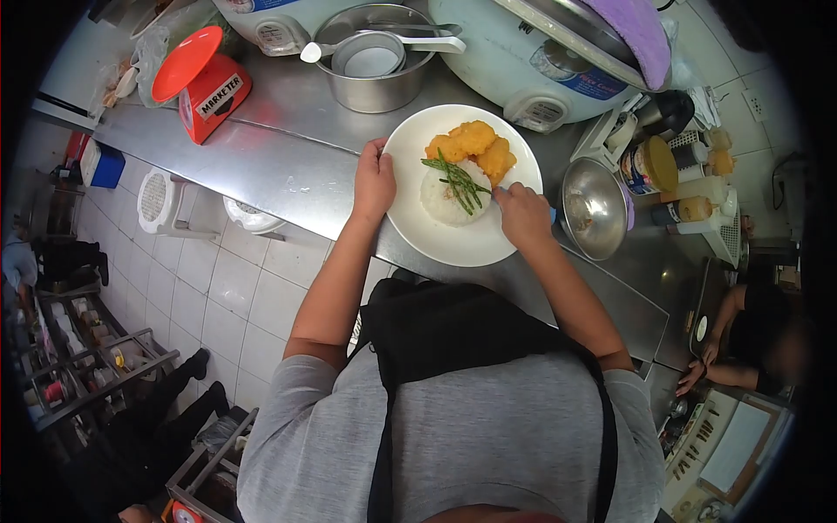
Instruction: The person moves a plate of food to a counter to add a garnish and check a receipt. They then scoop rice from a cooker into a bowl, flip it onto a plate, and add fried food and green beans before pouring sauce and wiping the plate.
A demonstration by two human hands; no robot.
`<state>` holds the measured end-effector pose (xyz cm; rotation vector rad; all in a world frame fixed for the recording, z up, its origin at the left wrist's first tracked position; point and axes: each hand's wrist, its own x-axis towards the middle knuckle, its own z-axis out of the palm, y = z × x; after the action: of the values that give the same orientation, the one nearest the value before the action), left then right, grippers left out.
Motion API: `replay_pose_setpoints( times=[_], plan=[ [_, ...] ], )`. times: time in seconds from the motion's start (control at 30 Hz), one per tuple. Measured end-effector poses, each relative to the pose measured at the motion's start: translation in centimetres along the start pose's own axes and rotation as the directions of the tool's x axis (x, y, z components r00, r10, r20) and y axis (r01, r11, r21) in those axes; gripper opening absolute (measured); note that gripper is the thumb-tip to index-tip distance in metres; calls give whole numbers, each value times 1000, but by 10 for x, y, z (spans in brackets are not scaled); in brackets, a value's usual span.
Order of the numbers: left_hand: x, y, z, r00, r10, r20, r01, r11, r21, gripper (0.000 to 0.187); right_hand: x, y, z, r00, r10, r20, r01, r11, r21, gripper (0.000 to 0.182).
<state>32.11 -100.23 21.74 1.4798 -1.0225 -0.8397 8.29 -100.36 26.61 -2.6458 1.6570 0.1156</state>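
A round white plate [410, 231] is in front of me at the steel counter's near edge. On it sit a mound of white rice [436, 205], green bean-like strips [462, 181] laid across the rice, and golden battered fried pieces [475, 139] behind. My left hand [375, 183] grips the plate's left rim, thumb on top. Over the plate's right side, my right hand [526, 216] has its fingers curled, tips beside the rice and the nearest fried piece. What those fingers hold, if anything, is hidden. A bit of blue shows beside that hand.
Behind the plate stand a steel pot [375, 94] with utensils and a large rice cooker [488, 61]. A red scale [209, 96] is at left, a steel bowl [595, 209] at right. Sauce bottles [689, 209] crowd the right side. Another person's hands [695, 375] are at far right.
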Motion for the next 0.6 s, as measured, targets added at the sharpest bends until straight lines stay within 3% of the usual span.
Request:
replay_pose_setpoints(
  times=[0.3,0.4,0.5,0.6],
  plan=[
    [3,-12,2,1000,-29,11,30,997,-71,25,-12,11,-2,980,-199,-5,198,975,104,26],
    [3,-11,1,1000,-16,14,16,999,-39,25,-5,31,-1,957,-229,177,134,892,431,27],
    [3,-10,1,999,-30,23,31,999,-38,24,-5,34,-10,979,-48,197,-48,890,453,29],
    [3,-11,1,1000,-10,5,10,1000,-6,25,-10,18,-13,973,115,198,-169,945,279,28]
  ],
)
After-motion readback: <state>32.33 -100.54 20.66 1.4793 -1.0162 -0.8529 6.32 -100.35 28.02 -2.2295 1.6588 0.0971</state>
